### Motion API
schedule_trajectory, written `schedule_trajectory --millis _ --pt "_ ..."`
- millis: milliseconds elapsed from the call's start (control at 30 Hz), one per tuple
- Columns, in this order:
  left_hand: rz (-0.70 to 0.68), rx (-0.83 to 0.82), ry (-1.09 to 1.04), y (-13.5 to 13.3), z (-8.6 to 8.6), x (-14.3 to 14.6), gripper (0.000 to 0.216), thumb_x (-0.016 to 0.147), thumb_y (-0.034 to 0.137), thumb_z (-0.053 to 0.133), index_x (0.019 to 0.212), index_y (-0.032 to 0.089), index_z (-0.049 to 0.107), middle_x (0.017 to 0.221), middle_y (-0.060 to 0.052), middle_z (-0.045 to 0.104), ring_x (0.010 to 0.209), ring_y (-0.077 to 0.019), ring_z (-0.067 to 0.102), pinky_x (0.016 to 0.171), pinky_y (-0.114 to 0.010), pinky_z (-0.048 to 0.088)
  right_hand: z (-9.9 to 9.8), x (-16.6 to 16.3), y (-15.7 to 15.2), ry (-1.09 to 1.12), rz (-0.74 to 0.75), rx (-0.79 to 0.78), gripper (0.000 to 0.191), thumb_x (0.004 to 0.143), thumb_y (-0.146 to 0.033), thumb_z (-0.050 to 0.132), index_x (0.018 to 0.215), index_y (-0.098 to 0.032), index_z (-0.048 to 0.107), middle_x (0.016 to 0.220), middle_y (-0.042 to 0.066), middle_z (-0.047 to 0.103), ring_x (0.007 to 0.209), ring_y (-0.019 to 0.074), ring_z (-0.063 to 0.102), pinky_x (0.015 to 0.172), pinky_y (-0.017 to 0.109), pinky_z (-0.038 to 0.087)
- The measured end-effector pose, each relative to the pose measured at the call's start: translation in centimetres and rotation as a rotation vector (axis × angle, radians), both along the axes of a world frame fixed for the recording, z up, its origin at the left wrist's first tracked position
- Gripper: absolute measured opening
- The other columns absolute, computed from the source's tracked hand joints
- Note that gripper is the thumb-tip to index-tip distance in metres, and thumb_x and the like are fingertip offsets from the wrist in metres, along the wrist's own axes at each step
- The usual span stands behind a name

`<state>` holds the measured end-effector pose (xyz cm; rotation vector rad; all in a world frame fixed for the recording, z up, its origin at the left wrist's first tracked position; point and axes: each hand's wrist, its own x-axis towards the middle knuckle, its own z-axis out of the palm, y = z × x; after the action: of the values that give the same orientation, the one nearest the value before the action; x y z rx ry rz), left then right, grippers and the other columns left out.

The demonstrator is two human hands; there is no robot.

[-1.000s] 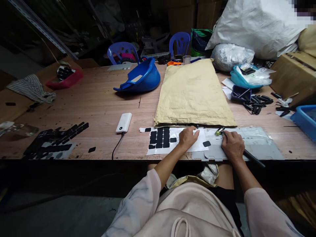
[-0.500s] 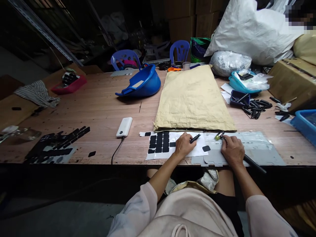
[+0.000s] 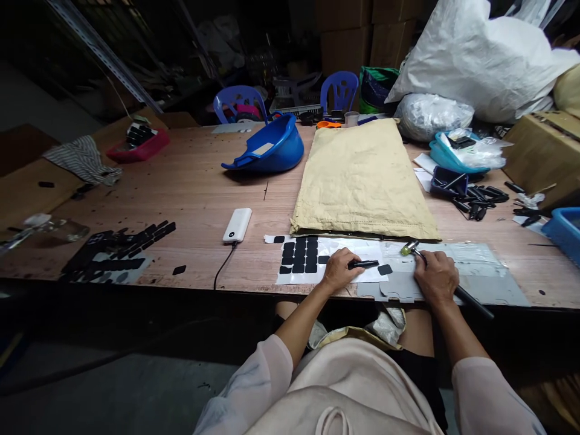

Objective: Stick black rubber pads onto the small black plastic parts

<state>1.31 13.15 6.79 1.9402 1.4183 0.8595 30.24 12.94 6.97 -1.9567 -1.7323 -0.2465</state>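
Note:
My left hand (image 3: 339, 270) rests on a white backing sheet (image 3: 338, 249) and pinches a thin black stick-like part (image 3: 364, 264) that points right. The sheet carries a block of black rectangular pads (image 3: 299, 255) at its left. One loose black pad (image 3: 385, 269) lies just right of the stick, on a grey metal plate (image 3: 480, 284). My right hand (image 3: 436, 277) lies on that plate, closed round a long black-handled tool (image 3: 471, 301) whose yellow-green tip (image 3: 406, 248) points up and left.
A tan sack (image 3: 362, 181) lies flat behind the sheet. A white power bank (image 3: 237, 225) with its cable sits to the left, black pads (image 3: 120, 251) further left. A blue helmet-shaped bowl (image 3: 268, 148), a blue tray (image 3: 562, 232) and black parts (image 3: 475, 196) surround.
My left hand has picked up the thin black part and turned it from slanted to level, drawing it toward the table's front edge. The right hand stays put.

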Motion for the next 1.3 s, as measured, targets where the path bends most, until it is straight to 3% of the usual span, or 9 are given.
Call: schedule_trajectory --millis 133,233,333,433,600,767,933,1133,1300 --pt "-0.005 -0.020 -0.013 0.2 -0.2 0.0 0.017 0.080 0.021 0.084 0.097 0.022 0.080 0.095 -0.003 0.070 0.096 -0.0211 0.065 0.086 -0.032 0.051 1.1 -1.2 -0.8 0.126 0.047 0.077 0.028 0.099 -0.033 0.052 0.109 -0.019 0.074 0.099 0.011 0.067 0.087 0.0235 0.057 0.070 0.034 0.037" --pt "-0.016 -0.013 -0.019 0.3 -0.4 0.0 0.015 0.081 0.022 0.084 0.096 0.021 0.081 0.094 -0.004 0.070 0.096 -0.0212 0.065 0.087 -0.033 0.051 2.0 -3.6 -2.2 0.253 0.209 0.128 0.031 0.103 -0.036 0.049 0.116 -0.021 0.073 0.101 0.010 0.070 0.092 0.0232 0.065 0.078 0.034 0.048" --pt "-0.012 -0.007 -0.018 0.4 -0.5 0.0 0.015 0.081 0.023 0.083 0.096 0.021 0.082 0.093 -0.004 0.069 0.096 -0.0208 0.064 0.087 -0.033 0.051 2.6 -6.5 -3.7 0.365 0.412 0.051 0.030 0.105 -0.037 0.050 0.119 -0.025 0.073 0.096 0.007 0.072 0.088 0.0212 0.068 0.081 0.034 0.054" --pt "0.002 -0.017 0.002 0.4 -0.5 0.1 0.017 0.081 0.025 0.084 0.097 0.023 0.082 0.094 -0.004 0.069 0.096 -0.0209 0.064 0.087 -0.033 0.051 3.0 -8.5 -4.7 0.407 0.487 0.003 0.030 0.105 -0.036 0.051 0.122 -0.026 0.073 0.094 0.005 0.073 0.085 0.0195 0.069 0.078 0.033 0.054" --pt "0.005 -0.027 0.031 0.4 -0.3 0.2 0.016 0.081 0.026 0.086 0.096 0.024 0.082 0.094 -0.002 0.069 0.096 -0.0207 0.064 0.087 -0.032 0.051 3.0 -9.9 -5.4 0.349 0.468 0.020 0.033 0.107 -0.034 0.049 0.128 -0.027 0.073 0.101 0.006 0.074 0.090 0.0191 0.070 0.077 0.030 0.054" --pt "0.018 -0.006 0.019 0.3 -0.2 0.4 0.013 0.083 0.028 0.085 0.094 0.023 0.081 0.093 -0.003 0.070 0.095 -0.0201 0.064 0.086 -0.032 0.051 2.4 -9.7 -5.3 0.258 0.468 -0.069 0.034 0.106 -0.034 0.048 0.126 -0.027 0.074 0.095 0.005 0.072 0.080 0.0182 0.067 0.067 0.028 0.049" --pt "0.017 -0.020 0.018 0.3 -0.3 0.4 0.015 0.080 0.024 0.085 0.095 0.024 0.082 0.095 -0.003 0.071 0.098 -0.0219 0.065 0.088 -0.034 0.053 3.1 -8.9 -5.0 0.330 0.406 0.072 0.032 0.106 -0.035 0.049 0.124 -0.026 0.074 0.094 0.006 0.072 0.086 0.0185 0.068 0.077 0.029 0.052" --pt "0.032 -0.017 0.002 0.3 -0.5 0.4 0.016 0.079 0.023 0.086 0.094 0.023 0.082 0.095 -0.003 0.071 0.096 -0.0213 0.065 0.088 -0.033 0.052 2.5 -8.5 -5.3 0.291 0.428 -0.003 0.031 0.106 -0.035 0.049 0.122 -0.026 0.074 0.094 0.005 0.072 0.082 0.0189 0.067 0.073 0.030 0.051" --pt "0.012 -0.019 0.008 0.4 -0.5 0.3 0.015 0.080 0.024 0.085 0.095 0.022 0.082 0.095 -0.004 0.071 0.097 -0.0213 0.065 0.088 -0.033 0.052 2.7 -6.5 -3.8 0.274 0.315 0.092 0.033 0.106 -0.037 0.049 0.122 -0.024 0.075 0.096 0.007 0.072 0.088 0.0204 0.067 0.077 0.031 0.050"
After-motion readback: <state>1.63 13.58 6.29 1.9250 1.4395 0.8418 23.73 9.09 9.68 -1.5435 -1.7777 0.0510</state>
